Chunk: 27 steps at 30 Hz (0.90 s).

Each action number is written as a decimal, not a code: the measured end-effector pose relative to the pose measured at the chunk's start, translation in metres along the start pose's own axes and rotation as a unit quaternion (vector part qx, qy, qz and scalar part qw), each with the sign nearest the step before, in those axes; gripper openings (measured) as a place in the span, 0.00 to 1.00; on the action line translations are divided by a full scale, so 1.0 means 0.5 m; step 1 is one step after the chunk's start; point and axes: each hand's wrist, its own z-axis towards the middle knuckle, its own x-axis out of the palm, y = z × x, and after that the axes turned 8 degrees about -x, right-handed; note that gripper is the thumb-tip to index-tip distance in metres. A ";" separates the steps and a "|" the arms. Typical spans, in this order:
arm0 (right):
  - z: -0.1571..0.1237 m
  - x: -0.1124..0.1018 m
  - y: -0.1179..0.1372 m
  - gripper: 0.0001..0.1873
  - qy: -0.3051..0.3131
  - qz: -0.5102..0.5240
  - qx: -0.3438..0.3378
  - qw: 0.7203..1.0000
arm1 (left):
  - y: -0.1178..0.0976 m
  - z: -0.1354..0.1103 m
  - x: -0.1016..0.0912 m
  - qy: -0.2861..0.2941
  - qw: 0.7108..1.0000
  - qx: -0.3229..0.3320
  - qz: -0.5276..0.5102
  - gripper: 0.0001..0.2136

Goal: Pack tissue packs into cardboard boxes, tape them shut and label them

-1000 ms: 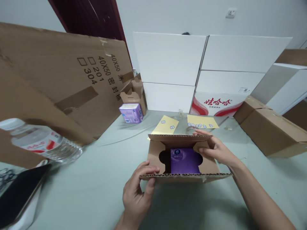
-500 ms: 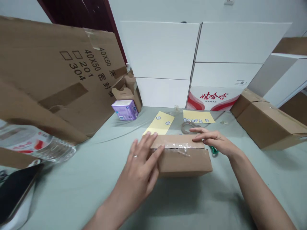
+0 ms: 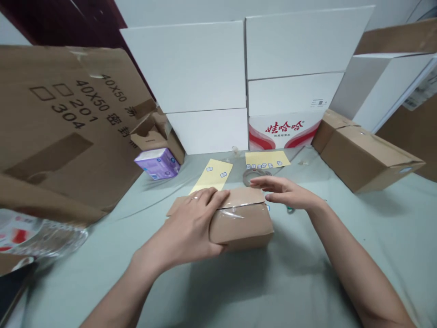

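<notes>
A small brown cardboard box [image 3: 244, 223] lies closed on the pale green tabletop, with clear tape across its top seam. My left hand [image 3: 193, 225] is wrapped over its left end, thumb on the front face and fingers across the lid. My right hand [image 3: 285, 192] hovers flat with fingers stretched out just past the box's far right corner, holding nothing. A roll of clear tape [image 3: 254, 175] lies right beyond those fingers. Something small and green [image 3: 290, 209] peeks out under my right wrist.
Two yellow label sheets [image 3: 213, 175] [image 3: 266, 159] lie behind the box. A purple tissue pack [image 3: 157, 163] and an open small carton [image 3: 153, 134] sit at back left, beside a large leaning cardboard sheet [image 3: 64, 127]. White boxes [image 3: 205, 68] line the back; a brown carton [image 3: 362, 155] stands right; a water bottle [image 3: 41, 232] lies left.
The box, open a second ago with a purple pack inside, is now closed and taped. My left hand moved from the front flap onto the lid and gripped the box's left end.
</notes>
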 end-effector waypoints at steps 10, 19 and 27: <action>0.024 0.033 -0.046 0.12 0.039 0.057 0.017 0.997 | 0.080 -0.065 0.001 -0.015 0.999 -0.037 -0.017 0.44; 0.040 0.080 -0.082 0.11 0.041 0.031 -0.006 0.999 | 0.080 -0.070 -0.006 -0.018 0.998 -0.063 -0.025 0.42; 0.041 0.042 -0.115 0.14 0.018 -0.122 0.022 0.992 | 0.082 -0.082 -0.011 -0.029 0.997 -0.069 -0.028 0.43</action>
